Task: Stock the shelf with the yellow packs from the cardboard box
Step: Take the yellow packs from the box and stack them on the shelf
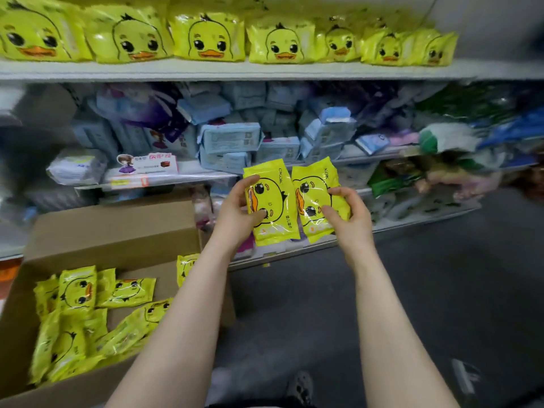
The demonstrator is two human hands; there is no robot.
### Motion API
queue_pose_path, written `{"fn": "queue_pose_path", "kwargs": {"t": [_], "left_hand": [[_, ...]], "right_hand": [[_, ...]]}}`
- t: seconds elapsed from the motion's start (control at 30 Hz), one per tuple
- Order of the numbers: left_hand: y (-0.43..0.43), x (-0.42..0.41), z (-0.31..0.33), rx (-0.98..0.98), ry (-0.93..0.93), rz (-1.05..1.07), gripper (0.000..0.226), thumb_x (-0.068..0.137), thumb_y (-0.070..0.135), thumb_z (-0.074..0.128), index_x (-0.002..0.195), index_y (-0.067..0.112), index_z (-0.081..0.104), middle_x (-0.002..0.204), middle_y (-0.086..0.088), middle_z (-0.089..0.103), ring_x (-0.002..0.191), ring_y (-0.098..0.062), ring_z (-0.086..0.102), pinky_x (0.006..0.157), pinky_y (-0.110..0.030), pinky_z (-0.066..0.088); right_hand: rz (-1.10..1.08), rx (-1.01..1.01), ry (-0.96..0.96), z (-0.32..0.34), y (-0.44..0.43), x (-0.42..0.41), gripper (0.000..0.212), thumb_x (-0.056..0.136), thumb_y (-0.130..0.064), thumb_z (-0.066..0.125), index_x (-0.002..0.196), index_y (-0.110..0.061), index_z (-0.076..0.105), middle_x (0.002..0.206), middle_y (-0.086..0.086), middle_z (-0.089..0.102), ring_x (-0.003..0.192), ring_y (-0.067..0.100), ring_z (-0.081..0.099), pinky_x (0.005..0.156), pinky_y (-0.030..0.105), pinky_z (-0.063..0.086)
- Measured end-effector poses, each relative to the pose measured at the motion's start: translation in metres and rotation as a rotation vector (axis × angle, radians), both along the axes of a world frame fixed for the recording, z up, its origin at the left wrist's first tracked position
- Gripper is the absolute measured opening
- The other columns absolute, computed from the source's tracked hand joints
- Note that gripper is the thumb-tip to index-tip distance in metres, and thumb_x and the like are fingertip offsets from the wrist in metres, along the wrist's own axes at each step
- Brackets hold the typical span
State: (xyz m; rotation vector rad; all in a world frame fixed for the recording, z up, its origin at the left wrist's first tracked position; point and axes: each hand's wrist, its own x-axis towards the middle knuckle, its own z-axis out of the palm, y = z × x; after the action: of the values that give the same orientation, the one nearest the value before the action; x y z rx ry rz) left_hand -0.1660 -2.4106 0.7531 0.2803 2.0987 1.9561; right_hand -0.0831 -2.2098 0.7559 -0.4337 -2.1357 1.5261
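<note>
Two yellow packs [272, 201] are held side by side, up and to the right of the cardboard box [117, 231], their inner edges just beside each other. The left hand [235, 213] grips one with its thumb across the front. The right hand [347, 216] grips the other, its fingers [338, 191] curled over the outer edge. Both packs stand on end with the duck face turned sideways and the printed side towards the person. One pack per hand probably means two are shelved in a single reach, and the fronts can be checked before turning.

Inside the box, more loose packs [78, 290] lie at mixed angles, so plenty of stocking remains.

High above the box, the top shelf [265, 70] carries a row of duck packs [207, 36], faces upright and outward. The held pair would likely need a quarter turn to match. I cannot tell whether that row has a free gap.

Between the box and that row, a middle shelf holds jumbled blue packets [229, 139], unrelated stock.
</note>
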Motion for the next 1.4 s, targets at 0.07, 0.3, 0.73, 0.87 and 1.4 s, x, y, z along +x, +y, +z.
{"fn": "queue_pose_path", "kwargs": {"t": [0.07, 0.3, 0.73, 0.87, 1.4], "left_hand": [[0.041, 0.006, 0.006, 0.007, 0.04, -0.026, 0.072, 0.076, -0.014, 0.067, 0.119, 0.042, 0.053, 0.12, -0.001, 0.061, 0.09, -0.02, 0.056, 0.086, -0.042, 0.053], [0.172, 0.025, 0.026, 0.005, 0.125, -0.095, 0.074, 0.066, 0.007, 0.071, 0.116, 0.059, 0.053, 0.124, 0.001, 0.062, 0.102, -0.032, 0.062, 0.091, -0.049, 0.054], [0.329, -0.009, 0.061, 0.064, 0.204, -0.221, 0.071, 0.081, -0.003, 0.069, 0.125, 0.05, 0.052, 0.127, 0.003, 0.058, 0.104, -0.022, 0.061, 0.086, -0.037, 0.057], [0.368, -0.048, 0.067, 0.092, 0.237, -0.213, 0.071, 0.08, -0.001, 0.069, 0.128, 0.048, 0.051, 0.127, -0.001, 0.059, 0.103, -0.019, 0.062, 0.084, -0.035, 0.057], [0.511, -0.239, 0.132, 0.114, 0.415, -0.166, 0.07, 0.08, 0.002, 0.074, 0.134, 0.039, 0.05, 0.124, 0.016, 0.057, 0.095, 0.009, 0.056, 0.075, -0.006, 0.046]], "right_hand": [[-0.027, 0.024, 0.02, 0.008, 0.039, 0.012, 0.036, 0.083, -0.001, 0.068, 0.1, -0.032, 0.062, 0.106, -0.015, 0.066, 0.102, 0.004, 0.06, 0.095, 0.029, 0.044], [-0.117, 0.091, 0.065, 0.033, 0.162, 0.047, 0.032, 0.082, -0.004, 0.069, 0.104, -0.026, 0.063, 0.104, -0.019, 0.065, 0.099, -0.001, 0.058, 0.095, 0.028, 0.045], [-0.242, 0.105, 0.117, 0.063, 0.304, 0.035, 0.033, 0.083, -0.009, 0.07, 0.102, -0.034, 0.063, 0.104, -0.026, 0.064, 0.108, -0.001, 0.056, 0.099, 0.026, 0.042], [-0.247, 0.146, 0.12, 0.074, 0.343, -0.003, 0.033, 0.083, -0.009, 0.07, 0.103, -0.034, 0.062, 0.104, -0.03, 0.062, 0.109, -0.005, 0.054, 0.097, 0.024, 0.042], [-0.234, 0.143, 0.218, 0.122, 0.483, -0.205, 0.031, 0.085, -0.011, 0.07, 0.105, -0.034, 0.063, 0.112, -0.02, 0.065, 0.113, 0.01, 0.059, 0.104, 0.049, 0.044]]}}
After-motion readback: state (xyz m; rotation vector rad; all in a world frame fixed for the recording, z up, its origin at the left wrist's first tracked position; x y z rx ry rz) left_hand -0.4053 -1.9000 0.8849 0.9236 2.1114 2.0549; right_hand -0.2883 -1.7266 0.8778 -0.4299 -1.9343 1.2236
